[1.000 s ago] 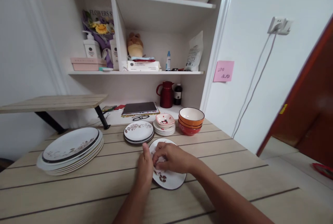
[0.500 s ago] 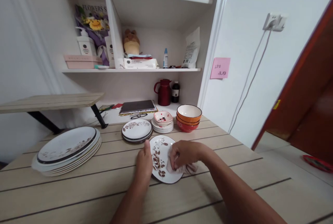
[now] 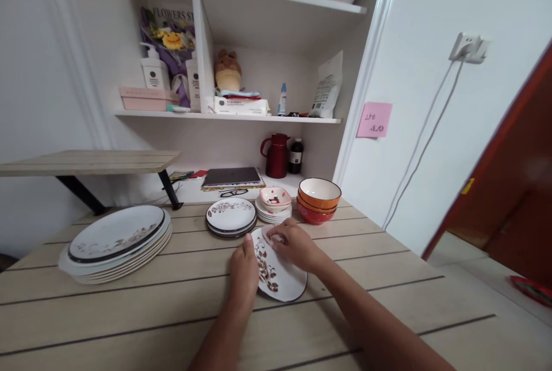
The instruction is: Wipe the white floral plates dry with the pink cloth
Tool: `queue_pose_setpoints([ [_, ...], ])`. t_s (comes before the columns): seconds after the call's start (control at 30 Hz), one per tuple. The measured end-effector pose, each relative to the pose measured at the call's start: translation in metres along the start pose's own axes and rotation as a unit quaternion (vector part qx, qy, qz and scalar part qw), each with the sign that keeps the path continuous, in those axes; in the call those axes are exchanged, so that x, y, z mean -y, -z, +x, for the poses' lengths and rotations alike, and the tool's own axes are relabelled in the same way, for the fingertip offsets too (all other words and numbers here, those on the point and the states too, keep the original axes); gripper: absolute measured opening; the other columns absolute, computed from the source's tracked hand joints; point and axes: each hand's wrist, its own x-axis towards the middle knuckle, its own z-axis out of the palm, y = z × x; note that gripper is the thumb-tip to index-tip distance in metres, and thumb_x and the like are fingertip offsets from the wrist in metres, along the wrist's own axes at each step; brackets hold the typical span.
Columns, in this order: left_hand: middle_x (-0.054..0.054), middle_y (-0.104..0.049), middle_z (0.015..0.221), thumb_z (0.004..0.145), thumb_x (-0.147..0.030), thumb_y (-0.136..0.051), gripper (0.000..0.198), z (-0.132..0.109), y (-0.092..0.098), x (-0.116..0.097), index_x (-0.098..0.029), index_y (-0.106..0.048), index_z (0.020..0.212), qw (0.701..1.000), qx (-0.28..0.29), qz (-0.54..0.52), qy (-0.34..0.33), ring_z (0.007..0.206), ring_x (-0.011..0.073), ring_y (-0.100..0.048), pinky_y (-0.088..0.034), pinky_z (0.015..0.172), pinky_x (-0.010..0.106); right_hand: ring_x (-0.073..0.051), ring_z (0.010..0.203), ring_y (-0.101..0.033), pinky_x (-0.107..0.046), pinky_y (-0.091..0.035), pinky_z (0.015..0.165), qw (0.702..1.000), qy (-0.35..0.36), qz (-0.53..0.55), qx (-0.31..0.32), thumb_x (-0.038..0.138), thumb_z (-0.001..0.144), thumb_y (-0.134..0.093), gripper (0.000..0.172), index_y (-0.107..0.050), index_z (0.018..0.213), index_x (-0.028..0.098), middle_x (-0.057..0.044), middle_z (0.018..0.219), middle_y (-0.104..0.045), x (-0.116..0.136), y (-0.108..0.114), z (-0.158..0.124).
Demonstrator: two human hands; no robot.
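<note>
A white plate [image 3: 288,279] with a dark rim and brown flower pattern lies in front of me, its far part covered by a hand. My left hand [image 3: 245,267] grips its left edge, thumb at the rim and the other fingers mostly hidden. My right hand [image 3: 296,243] is closed on a pale pinkish cloth [image 3: 271,233], pressed against the plate's far side. Just beyond are a stack of dark-rimmed flowered plates [image 3: 230,214] and small white dishes [image 3: 276,214] topped by a pink-rimmed bowl [image 3: 275,198].
Orange and red bowls [image 3: 318,201] are stacked at the right. Larger oval plates [image 3: 116,234] form a stack at the left beside a raised wooden shelf [image 3: 90,163]. Behind the wooden table [image 3: 172,313] are a laptop [image 3: 232,176], glasses [image 3: 234,192] and a red jug [image 3: 276,156].
My right hand has moved the cloth from the plate's right side up to its far edge. My left hand keeps its hold on the left rim. The view has shifted slightly.
</note>
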Motion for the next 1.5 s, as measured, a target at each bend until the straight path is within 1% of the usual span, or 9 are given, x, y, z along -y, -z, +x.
queue_pose_setpoints([
  [0.27,0.020,-0.074,0.091,0.085,-0.062,-0.030,0.065,0.003,0.002,0.003,-0.011,-0.071,0.086,1.000,0.007,0.023,0.012,0.090,0.0303,-0.067,-0.049,0.075,0.034,-0.014,0.084,-0.055,-0.021,-0.043,0.073,0.982,0.128,0.048,0.133,0.005,0.070,-0.064,0.033,-0.070,0.095,0.025,-0.001,0.094,-0.054,0.011,0.020,-0.007],
  [0.53,0.018,-0.073,0.083,0.082,-0.072,-0.018,0.076,-0.001,0.003,0.001,-0.014,-0.067,0.073,0.999,0.007,0.033,0.016,0.080,0.0291,-0.067,-0.048,0.066,0.033,-0.012,0.085,-0.056,-0.022,-0.044,0.079,0.929,0.220,0.099,0.280,0.011,0.071,-0.071,0.021,-0.073,0.085,0.025,0.001,0.096,-0.056,0.033,0.021,-0.017],
  [0.6,0.020,-0.073,0.083,0.081,-0.074,-0.013,0.082,-0.001,0.005,0.000,-0.013,-0.068,0.074,0.999,0.008,0.035,0.026,0.081,0.0305,-0.067,-0.048,0.068,0.034,-0.013,0.089,-0.056,-0.023,-0.043,0.082,0.941,0.213,0.112,0.237,0.011,0.071,-0.073,0.022,-0.074,0.086,0.026,0.001,0.094,-0.057,0.032,0.014,-0.015],
  [0.73,0.024,-0.072,0.097,0.084,-0.070,-0.011,0.085,0.001,0.005,-0.004,-0.009,-0.070,0.089,0.999,0.006,0.039,0.036,0.095,0.0335,-0.067,-0.049,0.077,0.037,-0.015,0.091,-0.057,-0.024,-0.043,0.083,0.979,0.144,0.140,0.035,0.011,0.072,-0.072,0.021,-0.074,0.087,0.025,-0.001,0.094,-0.057,0.024,-0.006,-0.003],
  [0.8,0.024,-0.071,0.101,0.085,-0.067,-0.014,0.082,0.001,0.004,-0.006,-0.008,-0.070,0.095,0.999,0.012,0.040,0.033,0.098,0.0336,-0.066,-0.048,0.079,0.038,-0.015,0.092,-0.057,-0.025,-0.044,0.084,0.985,0.116,0.129,-0.020,0.011,0.074,-0.071,0.020,-0.074,0.088,0.025,-0.002,0.098,-0.056,0.019,-0.011,0.002],
  [1.03,0.021,-0.073,0.097,0.085,-0.062,-0.029,0.067,-0.002,-0.001,-0.003,-0.010,-0.071,0.092,0.999,-0.001,0.035,0.018,0.091,0.0305,-0.068,-0.049,0.077,0.035,-0.013,0.078,-0.057,-0.024,-0.040,0.070,0.999,-0.003,-0.044,-0.027,0.022,0.079,-0.066,0.017,-0.070,0.095,0.028,-0.001,0.101,-0.056,0.002,0.012,0.002],
  [1.27,0.020,-0.074,0.091,0.085,-0.057,-0.031,0.061,0.000,-0.003,0.004,-0.011,-0.071,0.088,0.998,-0.043,0.036,0.012,0.087,0.0299,-0.068,-0.049,0.074,0.034,-0.018,0.080,-0.060,-0.023,-0.035,0.061,0.975,-0.052,-0.175,0.127,0.026,0.063,-0.074,0.027,-0.070,0.090,0.027,-0.002,0.094,-0.066,-0.003,0.040,-0.008],
  [1.4,0.020,-0.074,0.091,0.086,-0.057,-0.030,0.061,0.000,-0.003,0.004,-0.011,-0.070,0.087,0.998,-0.056,0.036,0.009,0.087,0.0303,-0.068,-0.049,0.072,0.035,-0.018,0.075,-0.062,-0.022,-0.034,0.056,0.942,-0.018,-0.189,0.276,0.027,0.058,-0.076,0.027,-0.072,0.084,0.027,0.002,0.084,-0.071,0.014,0.045,-0.015],
  [1.5,0.019,-0.074,0.091,0.085,-0.059,-0.030,0.061,0.000,-0.001,0.003,-0.013,-0.070,0.085,0.998,-0.053,0.032,0.002,0.088,0.0302,-0.068,-0.050,0.071,0.034,-0.016,0.073,-0.062,-0.022,-0.035,0.056,0.927,0.027,-0.180,0.328,0.026,0.060,-0.075,0.027,-0.073,0.086,0.028,0.004,0.082,-0.072,0.027,0.041,-0.018],
])
